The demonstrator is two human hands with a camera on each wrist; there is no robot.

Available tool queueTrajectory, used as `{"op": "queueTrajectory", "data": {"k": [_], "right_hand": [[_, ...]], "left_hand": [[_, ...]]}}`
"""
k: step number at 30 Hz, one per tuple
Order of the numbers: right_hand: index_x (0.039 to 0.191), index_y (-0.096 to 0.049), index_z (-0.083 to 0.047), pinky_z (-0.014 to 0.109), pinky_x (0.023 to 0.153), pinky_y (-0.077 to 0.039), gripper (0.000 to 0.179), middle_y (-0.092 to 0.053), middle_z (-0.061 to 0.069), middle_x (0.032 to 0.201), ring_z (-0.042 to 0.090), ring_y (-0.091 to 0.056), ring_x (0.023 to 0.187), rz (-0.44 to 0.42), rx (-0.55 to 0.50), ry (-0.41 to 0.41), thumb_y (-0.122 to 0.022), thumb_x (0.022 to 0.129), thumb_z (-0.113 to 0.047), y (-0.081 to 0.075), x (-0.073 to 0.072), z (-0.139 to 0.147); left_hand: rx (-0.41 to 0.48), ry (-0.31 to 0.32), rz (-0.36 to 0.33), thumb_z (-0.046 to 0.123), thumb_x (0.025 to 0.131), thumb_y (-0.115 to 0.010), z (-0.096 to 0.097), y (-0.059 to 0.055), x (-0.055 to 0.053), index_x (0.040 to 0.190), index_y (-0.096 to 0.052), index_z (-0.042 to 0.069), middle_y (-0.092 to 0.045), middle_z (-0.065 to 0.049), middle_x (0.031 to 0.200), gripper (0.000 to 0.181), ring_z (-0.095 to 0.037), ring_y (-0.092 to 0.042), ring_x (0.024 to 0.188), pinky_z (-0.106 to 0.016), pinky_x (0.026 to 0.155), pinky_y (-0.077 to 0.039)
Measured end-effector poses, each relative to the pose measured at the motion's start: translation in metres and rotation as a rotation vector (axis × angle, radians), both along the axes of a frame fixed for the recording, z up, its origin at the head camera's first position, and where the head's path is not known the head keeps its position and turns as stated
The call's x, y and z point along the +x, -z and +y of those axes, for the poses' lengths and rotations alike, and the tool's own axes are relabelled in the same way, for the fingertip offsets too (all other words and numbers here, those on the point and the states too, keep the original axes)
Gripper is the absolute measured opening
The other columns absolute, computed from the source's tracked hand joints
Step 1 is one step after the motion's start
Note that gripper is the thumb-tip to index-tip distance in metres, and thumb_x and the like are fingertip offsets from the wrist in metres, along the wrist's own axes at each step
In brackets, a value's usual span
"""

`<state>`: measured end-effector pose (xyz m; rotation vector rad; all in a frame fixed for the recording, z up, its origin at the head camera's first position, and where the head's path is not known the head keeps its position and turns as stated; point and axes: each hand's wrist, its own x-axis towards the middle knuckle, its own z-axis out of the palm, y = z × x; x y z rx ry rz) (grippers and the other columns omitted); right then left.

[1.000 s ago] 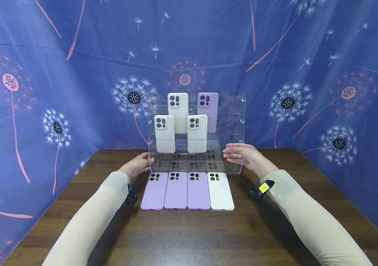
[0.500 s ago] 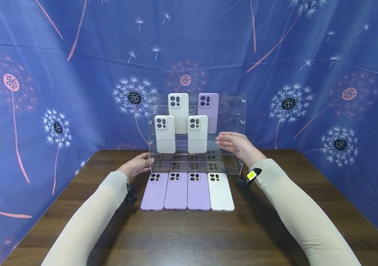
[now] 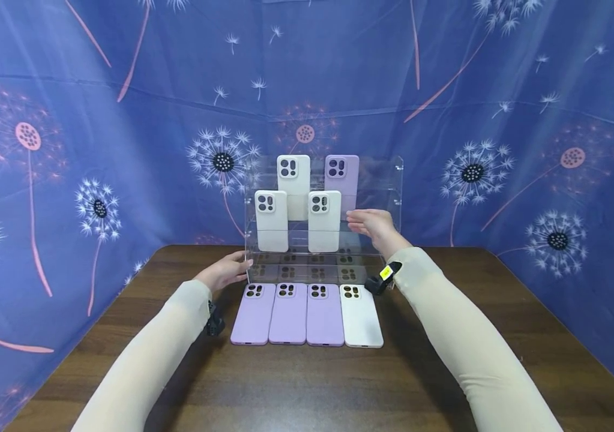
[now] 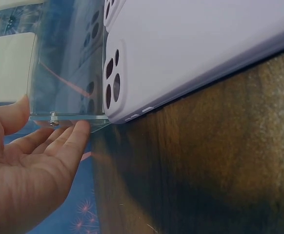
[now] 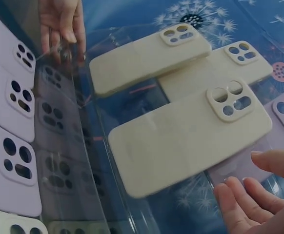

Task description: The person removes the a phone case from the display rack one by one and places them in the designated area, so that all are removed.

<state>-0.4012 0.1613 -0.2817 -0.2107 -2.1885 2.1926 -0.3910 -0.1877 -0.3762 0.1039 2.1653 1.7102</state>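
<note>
A clear acrylic display stand (image 3: 371, 180) stands on the table. White phone cases (image 3: 271, 222) (image 3: 325, 222) lean on its lower tier; another white case (image 3: 293, 168) and a lilac case (image 3: 349, 168) are above and behind. My left hand (image 3: 224, 271) holds the stand's left side, thumb at its edge and fingers on the outside, as the left wrist view shows. My right hand (image 3: 376, 228) reaches in at the right with thumb and fingers apart. Its fingertips (image 5: 232, 183) are close to the lower part of the lilac case (image 5: 239, 163); whether they touch it I cannot tell.
In front of the stand, lilac cases (image 3: 253, 315) (image 3: 287, 315) (image 3: 325, 315) and one white case (image 3: 361, 318) lie side by side on the brown wooden table (image 3: 296, 384). Behind hangs a blue dandelion-patterned cloth (image 3: 307, 54).
My right hand has moved left and up, from the stand's right side to near the upper lilac case. My left hand stays at the stand's left side. The head view has shifted slightly.
</note>
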Motion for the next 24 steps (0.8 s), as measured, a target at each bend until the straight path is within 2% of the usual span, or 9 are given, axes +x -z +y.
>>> {"op": "queueTrajectory", "data": {"k": [3, 6, 8, 12, 14, 16, 20, 24], "right_hand": [[0.126, -0.058, 0.008, 0.032, 0.095, -0.057, 0.043, -0.071, 0.012, 0.103, 0.025, -0.069, 0.103, 0.017, 0.007, 0.039, -0.07, 0.088, -0.009, 0.0, -0.006, -0.004], [0.123, -0.06, 0.009, 0.034, 0.096, -0.057, 0.044, -0.068, 0.001, 0.078, 0.023, -0.071, 0.096, 0.014, 0.042, 0.048, -0.074, 0.086, -0.01, -0.001, -0.01, -0.007], [0.12, -0.061, 0.01, 0.034, 0.096, -0.057, 0.044, -0.071, 0.007, 0.08, 0.024, -0.071, 0.096, 0.015, 0.085, 0.048, -0.075, 0.085, -0.012, -0.002, -0.01, -0.009], [0.118, -0.063, 0.01, 0.035, 0.096, -0.057, 0.043, -0.07, 0.023, 0.111, 0.03, -0.068, 0.106, 0.009, 0.157, 0.03, -0.076, 0.084, -0.013, -0.001, -0.01, -0.014], [0.117, -0.064, 0.009, 0.035, 0.096, -0.057, 0.041, -0.067, 0.024, 0.116, 0.031, -0.068, 0.106, 0.005, 0.196, 0.027, -0.076, 0.084, -0.012, 0.0, -0.01, -0.015], [0.114, -0.066, 0.009, 0.035, 0.093, -0.058, 0.038, -0.069, 0.022, 0.112, 0.03, -0.07, 0.102, 0.002, 0.225, 0.033, -0.077, 0.083, -0.01, 0.0, -0.011, -0.016], [0.11, -0.068, 0.009, 0.031, 0.083, -0.062, 0.035, -0.075, 0.015, 0.092, 0.026, -0.073, 0.09, 0.01, 0.273, 0.038, -0.078, 0.081, -0.008, -0.001, -0.012, -0.015], [0.11, -0.068, 0.011, 0.024, 0.072, -0.063, 0.037, -0.073, 0.009, 0.078, 0.019, -0.073, 0.078, 0.014, 0.286, 0.02, -0.079, 0.08, -0.008, -0.001, -0.012, -0.016]], "left_hand": [[0.006, 0.003, 0.004, 0.012, 0.106, -0.038, 0.0, 0.002, -0.001, 0.154, -0.002, -0.002, -0.014, -0.028, 0.158, 0.062, -0.04, -0.02, 0.146, -0.047, 0.121, -0.028], [0.007, 0.002, 0.001, 0.012, 0.106, -0.038, 0.0, 0.002, -0.002, 0.154, -0.003, -0.002, -0.015, -0.028, 0.157, 0.061, -0.041, -0.02, 0.146, -0.048, 0.121, -0.028], [0.013, 0.009, 0.003, 0.012, 0.106, -0.037, 0.0, 0.003, -0.002, 0.154, -0.003, -0.002, -0.015, -0.028, 0.157, 0.061, -0.041, -0.02, 0.146, -0.048, 0.121, -0.028], [0.006, 0.003, 0.008, 0.012, 0.106, -0.037, -0.002, 0.004, -0.002, 0.154, -0.004, -0.002, -0.015, -0.028, 0.157, 0.06, -0.04, -0.021, 0.146, -0.048, 0.121, -0.028], [-0.011, 0.003, 0.007, 0.013, 0.106, -0.037, -0.002, 0.004, -0.002, 0.155, -0.004, -0.001, -0.015, -0.027, 0.158, 0.061, -0.039, -0.021, 0.146, -0.048, 0.121, -0.029], [-0.025, 0.002, 0.008, 0.013, 0.106, -0.037, -0.001, 0.004, -0.003, 0.155, -0.004, -0.001, -0.015, -0.026, 0.158, 0.061, -0.039, -0.021, 0.146, -0.048, 0.121, -0.03], [-0.03, -0.001, 0.014, 0.013, 0.106, -0.036, 0.001, 0.003, -0.004, 0.155, -0.003, 0.0, -0.014, -0.026, 0.159, 0.06, -0.038, -0.021, 0.146, -0.047, 0.121, -0.03], [-0.014, -0.006, 0.015, 0.012, 0.106, -0.036, 0.002, 0.003, -0.003, 0.155, -0.002, -0.001, -0.013, -0.027, 0.159, 0.06, -0.038, -0.02, 0.146, -0.047, 0.121, -0.029]]}}
